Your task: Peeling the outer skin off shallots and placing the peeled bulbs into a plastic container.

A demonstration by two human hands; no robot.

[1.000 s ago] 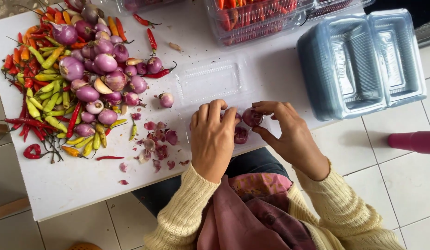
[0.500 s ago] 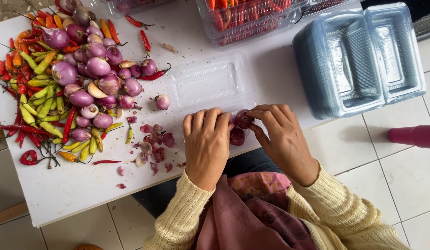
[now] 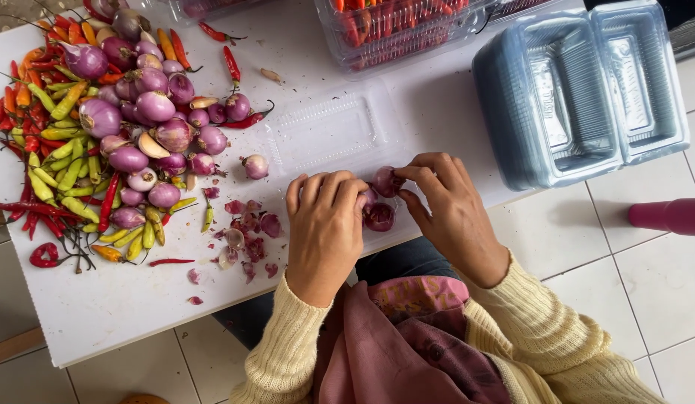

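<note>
At six o'clock on the white surface (image 3: 100, 314), left hand (image 3: 325, 224) and right hand (image 3: 448, 206) pinch one shallot (image 3: 386, 182) (fingers curled tight), steadying it; peels (image 3: 246, 232) lie at nine o'clock.

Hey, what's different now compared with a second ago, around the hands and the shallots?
Little changed. The right hand shifted slightly, its fingertips now pinching the shallot; the left hand keeps steadying it. A second shallot stays on the table below. The pile of shallots, peels and clear tray stayed put.
</note>
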